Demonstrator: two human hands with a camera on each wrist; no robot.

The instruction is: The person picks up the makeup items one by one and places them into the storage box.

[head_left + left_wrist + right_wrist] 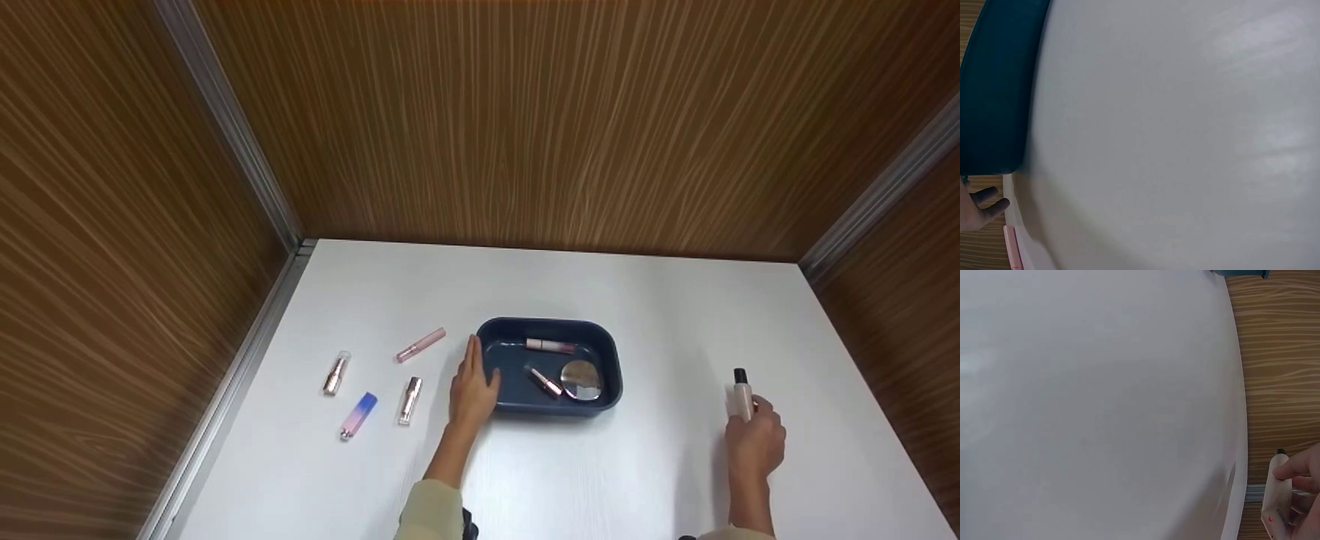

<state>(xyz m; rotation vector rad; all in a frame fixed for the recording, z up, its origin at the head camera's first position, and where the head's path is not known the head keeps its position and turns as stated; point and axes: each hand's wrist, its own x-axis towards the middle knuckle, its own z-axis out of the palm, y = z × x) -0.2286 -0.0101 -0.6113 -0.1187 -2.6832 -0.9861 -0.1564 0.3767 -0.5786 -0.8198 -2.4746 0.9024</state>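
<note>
A dark blue tray (551,409) with raised walls stands mid-table. In it lie a pink lip gloss (550,346), a small lipstick (546,383) and a round compact (580,380). My left hand (472,394) rests at the tray's left rim, fingers straight along the side and thumb apart over the inside. The left wrist view catches its fingertips beside the tray's outer wall (996,95). Far to the right, my right hand (756,442) grips a slim beige cosmetic bottle (743,401) by its lower part, black cap pointing away from me.
Left of the tray lie a pink lip gloss tube (421,345), a rose-gold lipstick with clear cap (336,374), a blue-to-pink tube (358,416) and another shiny lipstick (410,401). Wood-grain panels (540,127) enclose the white table (600,480) at back and sides.
</note>
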